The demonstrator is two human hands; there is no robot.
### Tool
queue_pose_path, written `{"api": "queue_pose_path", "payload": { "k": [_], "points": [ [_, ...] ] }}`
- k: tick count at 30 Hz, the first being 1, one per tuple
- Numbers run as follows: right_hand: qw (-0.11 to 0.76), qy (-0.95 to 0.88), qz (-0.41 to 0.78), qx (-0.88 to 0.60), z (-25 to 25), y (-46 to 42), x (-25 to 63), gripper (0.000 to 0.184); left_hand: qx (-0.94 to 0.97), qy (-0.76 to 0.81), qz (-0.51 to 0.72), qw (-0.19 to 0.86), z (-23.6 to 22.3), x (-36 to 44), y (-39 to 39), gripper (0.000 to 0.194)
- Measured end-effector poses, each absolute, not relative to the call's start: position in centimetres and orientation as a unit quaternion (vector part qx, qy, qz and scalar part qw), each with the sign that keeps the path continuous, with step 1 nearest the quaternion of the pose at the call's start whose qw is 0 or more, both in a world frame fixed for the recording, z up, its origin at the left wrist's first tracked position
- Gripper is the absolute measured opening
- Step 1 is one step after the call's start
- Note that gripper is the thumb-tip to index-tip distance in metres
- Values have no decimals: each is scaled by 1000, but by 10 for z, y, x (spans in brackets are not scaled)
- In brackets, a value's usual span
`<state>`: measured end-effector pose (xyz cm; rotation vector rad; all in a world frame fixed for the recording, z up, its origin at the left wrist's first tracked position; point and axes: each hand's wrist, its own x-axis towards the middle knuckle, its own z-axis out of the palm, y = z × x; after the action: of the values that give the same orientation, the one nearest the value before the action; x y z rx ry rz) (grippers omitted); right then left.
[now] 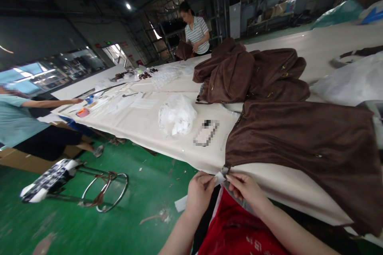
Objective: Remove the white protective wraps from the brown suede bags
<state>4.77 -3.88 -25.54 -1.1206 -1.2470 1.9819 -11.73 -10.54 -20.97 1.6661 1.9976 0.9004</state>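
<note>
Left hand point(200, 192) pinches white strip point(220, 177); right hand point(245, 188), fingers closed, at strip's end, by brown fabric point(299, 135) corner, table point(185, 155) edge.
Red apron point(239, 229): white print, unreadable. Forearms converge.

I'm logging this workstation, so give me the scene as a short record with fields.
Left hand: pinches a white strip
Right hand: fingers pinched close beside the strip
Nearest item: brown cloth, draped over the table edge
Behind it: heap of brown bags
Also on table: clear plastic bag, phone
On floor: stool
Nearby: two other people
</note>
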Motion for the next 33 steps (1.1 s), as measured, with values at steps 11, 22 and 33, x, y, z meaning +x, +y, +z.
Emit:
{"api": "queue_pose_path", "payload": {
  "k": [11, 22, 33],
  "points": [
    [315, -485, 687, -439, -255, -43, 63, 33, 623, 727, 279, 77, -193, -97, -90, 22],
    [307, -630, 602, -382, -251, -45, 66, 39, 639, 734, 227, 44, -187, -94, -87, 24],
    [330, -551, 639, -423, -260, -40, 69, 26, 640, 731, 233, 42, -188, -84, -70, 21]
  ]
}}
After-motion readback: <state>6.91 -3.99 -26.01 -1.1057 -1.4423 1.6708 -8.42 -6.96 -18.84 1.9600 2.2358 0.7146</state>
